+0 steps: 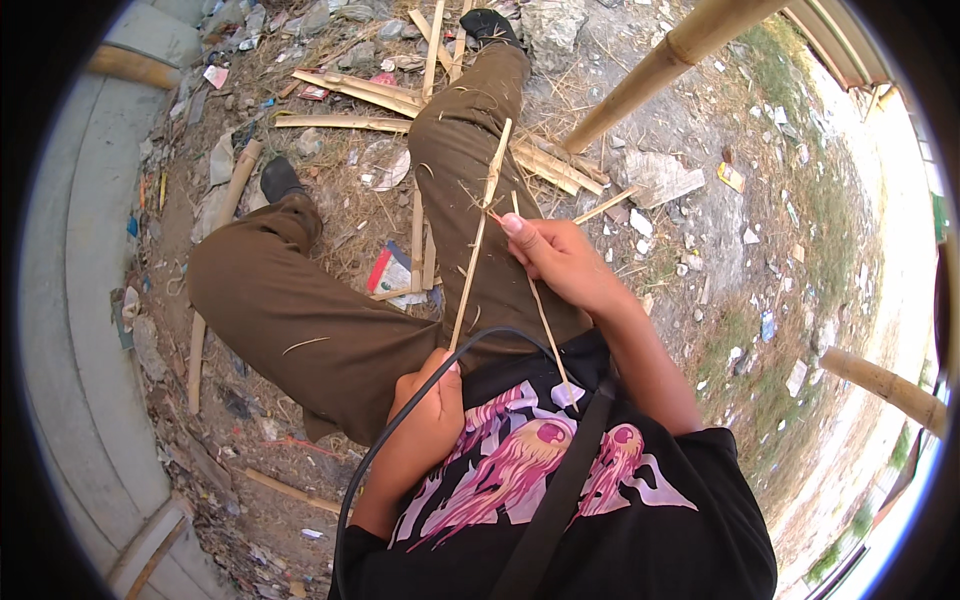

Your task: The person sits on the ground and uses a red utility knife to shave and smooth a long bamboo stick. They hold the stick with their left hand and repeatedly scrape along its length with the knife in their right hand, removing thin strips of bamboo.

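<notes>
My left hand is closed around the lower end of a long, split bamboo strip, which slants up and away above my right thigh. My right hand is closed in a pinch near the middle of that strip. A small orange-red strand shows between its fingertips and the strip; its exact kind is too small to tell. A second, thinner bamboo strip passes behind my right fingers, with its tip above them and its lower end over my shirt. Frayed fibres stick out from the long strip.
Split bamboo pieces lie on the littered ground by my right leg. A thick bamboo pole slants in at upper right, and another pole juts from the right. A black cable loops across my left forearm. A concrete wall stands left.
</notes>
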Tool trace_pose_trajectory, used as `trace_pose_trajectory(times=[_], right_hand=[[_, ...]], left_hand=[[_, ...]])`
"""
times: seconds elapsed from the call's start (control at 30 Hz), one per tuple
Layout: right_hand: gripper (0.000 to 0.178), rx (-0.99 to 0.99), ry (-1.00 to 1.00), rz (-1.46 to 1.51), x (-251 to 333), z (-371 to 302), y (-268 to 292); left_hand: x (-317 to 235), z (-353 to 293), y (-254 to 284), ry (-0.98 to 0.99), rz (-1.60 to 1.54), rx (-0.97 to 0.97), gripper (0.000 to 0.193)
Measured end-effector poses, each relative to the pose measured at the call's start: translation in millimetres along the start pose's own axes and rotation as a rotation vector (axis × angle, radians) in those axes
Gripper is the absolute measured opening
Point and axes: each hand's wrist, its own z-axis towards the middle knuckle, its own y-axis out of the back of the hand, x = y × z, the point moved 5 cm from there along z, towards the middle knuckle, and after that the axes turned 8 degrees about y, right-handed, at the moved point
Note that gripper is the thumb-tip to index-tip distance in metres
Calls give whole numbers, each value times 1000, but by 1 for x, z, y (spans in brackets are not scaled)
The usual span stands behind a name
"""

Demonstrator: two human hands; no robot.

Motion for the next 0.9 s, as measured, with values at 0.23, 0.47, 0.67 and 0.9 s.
trace_pose_trajectory(times=[0.23, 0.47, 0.67, 0.9], right_hand=[[64, 150, -128, 64, 23, -8, 3], [45, -50, 323, -751, 50, -30, -16], [45, -141, 323, -792, 41, -30, -15], [49, -333, 234, -518, 10, -25, -20]], left_hand=[[1, 4, -1, 20, -93, -41, 35], [0, 2, -1, 51, -64, -85, 35], [-1, 1, -1, 41, -74, -89, 36], [5, 0, -6, 74, -71, 1, 42]])
